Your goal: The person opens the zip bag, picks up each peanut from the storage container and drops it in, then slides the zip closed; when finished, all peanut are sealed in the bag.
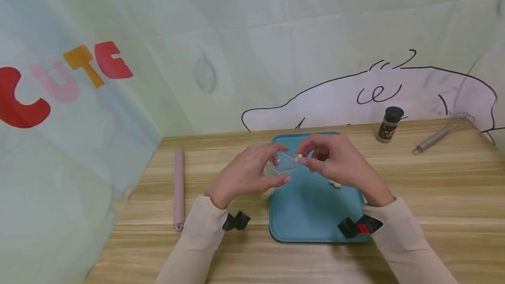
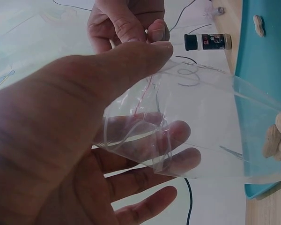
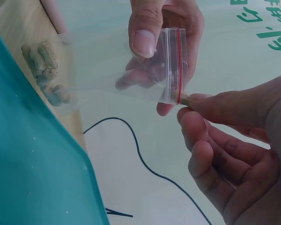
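My left hand [image 1: 246, 173] holds a clear zip-lock bag [image 3: 171, 70] by its mouth end, thumb on one side and fingers on the other. A red line runs along the seal. Several unshelled peanuts [image 3: 41, 61] lie at the bottom of the bag, which hangs over the left edge of the blue tray [image 1: 311, 216]. Between thumb and forefinger, my right hand [image 1: 337, 159] pinches a peanut [image 1: 298, 158] right at the bag's mouth; those fingertips partly hide it. Another peanut [image 2: 259, 26] lies on the tray, below the right hand in the head view.
A rolled pink mat [image 1: 179, 189] lies left of the tray on the wooden table [image 1: 446, 196]. Toward the back right stand a black-capped seasoning jar [image 1: 389, 125] and, beyond it, a lying wire whisk [image 1: 438, 137]. A printed curtain [image 1: 221, 21] hangs behind the table.
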Demonstrator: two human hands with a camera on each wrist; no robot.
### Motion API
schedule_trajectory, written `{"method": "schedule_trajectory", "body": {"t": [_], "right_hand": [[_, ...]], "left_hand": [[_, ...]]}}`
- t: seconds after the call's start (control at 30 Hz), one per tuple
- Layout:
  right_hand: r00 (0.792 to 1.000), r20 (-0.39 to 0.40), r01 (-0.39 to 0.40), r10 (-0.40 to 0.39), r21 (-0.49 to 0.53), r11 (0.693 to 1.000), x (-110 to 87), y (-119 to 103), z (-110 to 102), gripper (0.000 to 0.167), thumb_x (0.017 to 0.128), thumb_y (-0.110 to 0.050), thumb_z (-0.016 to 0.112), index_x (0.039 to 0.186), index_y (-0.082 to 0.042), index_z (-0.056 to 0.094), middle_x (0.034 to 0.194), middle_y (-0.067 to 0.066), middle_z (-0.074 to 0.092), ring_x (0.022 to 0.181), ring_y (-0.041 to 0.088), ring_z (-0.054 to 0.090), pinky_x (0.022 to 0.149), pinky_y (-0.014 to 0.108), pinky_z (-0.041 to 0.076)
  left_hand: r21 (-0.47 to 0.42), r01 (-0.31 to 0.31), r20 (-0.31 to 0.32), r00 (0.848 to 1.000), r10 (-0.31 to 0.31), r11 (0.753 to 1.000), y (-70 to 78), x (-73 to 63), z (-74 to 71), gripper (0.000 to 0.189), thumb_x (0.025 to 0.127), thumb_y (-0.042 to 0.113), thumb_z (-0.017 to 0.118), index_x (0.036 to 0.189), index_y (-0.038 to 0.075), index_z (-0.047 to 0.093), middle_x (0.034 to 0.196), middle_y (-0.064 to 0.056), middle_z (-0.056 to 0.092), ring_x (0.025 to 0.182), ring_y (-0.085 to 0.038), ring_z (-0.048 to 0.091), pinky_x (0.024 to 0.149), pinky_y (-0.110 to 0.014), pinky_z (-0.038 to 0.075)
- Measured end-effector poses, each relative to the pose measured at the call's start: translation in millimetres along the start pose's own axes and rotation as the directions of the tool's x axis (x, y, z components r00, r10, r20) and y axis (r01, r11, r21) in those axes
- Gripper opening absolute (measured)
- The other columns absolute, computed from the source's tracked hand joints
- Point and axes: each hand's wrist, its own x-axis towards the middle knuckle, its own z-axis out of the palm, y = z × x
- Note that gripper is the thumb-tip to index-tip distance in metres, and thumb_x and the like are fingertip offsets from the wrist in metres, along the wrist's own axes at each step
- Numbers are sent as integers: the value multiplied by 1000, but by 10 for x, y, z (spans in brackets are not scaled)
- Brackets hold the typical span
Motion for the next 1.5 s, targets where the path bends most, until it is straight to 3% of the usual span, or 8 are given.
{"method": "schedule_trajectory", "body": {"t": [0.5,0.73,0.93,1.03,1.13,1.27,1.5], "right_hand": [[1000,14,0,0,-14,1000,-10,12,-25,12,98,-7,76,110,-10,77,96,4,80,70,10,71,61,28,57],[999,19,-27,28,-65,998,-22,71,-117,12,98,-7,77,108,-13,78,97,2,79,74,19,72,66,27,58],[993,93,-58,70,-134,989,-48,178,-220,12,96,-9,79,106,-14,77,97,1,78,74,15,69,68,29,57],[975,181,-91,128,-198,976,-54,230,-253,13,95,-13,79,108,-13,77,101,3,78,83,15,70,74,33,59],[925,295,-166,238,-250,954,-54,292,-260,22,95,-18,80,115,-9,76,108,6,78,95,20,70,79,37,60],[860,370,-243,350,-306,921,-58,372,-234,28,95,-20,81,120,-10,75,108,9,75,92,21,68,77,37,58],[837,363,-283,408,-351,893,-76,461,-219,28,94,-17,81,121,-9,74,106,11,73,90,23,65,76,36,56]], "left_hand": [[7,-2,-1,1000,2,1000,-1,18,21,66,95,37,83,150,11,60,108,-3,73,94,-15,66,84,-31,56],[20,-7,-3,1000,7,1000,1,12,14,66,95,39,83,150,11,59,109,-4,73,95,-14,66,85,-32,56],[33,-8,-8,1000,8,999,11,15,14,66,95,40,83,150,12,60,106,0,72,94,-13,65,86,-31,56],[29,-6,-4,1000,6,1000,4,19,21,66,95,39,83,150,12,59,108,-3,73,94,-14,65,86,-32,56],[29,0,1,1000,0,1000,-5,17,30,66,96,39,82,151,12,59,109,-4,74,95,-16,67,87,-33,56],[36,6,1,1000,-6,999,-4,3,34,66,95,38,82,151,12,59,108,-2,73,95,-16,67,87,-33,56],[43,-9,-3,1000,9,999,4,8,34,66,95,38,83,150,11,59,106,-1,72,95,-15,66,88,-34,56]]}}
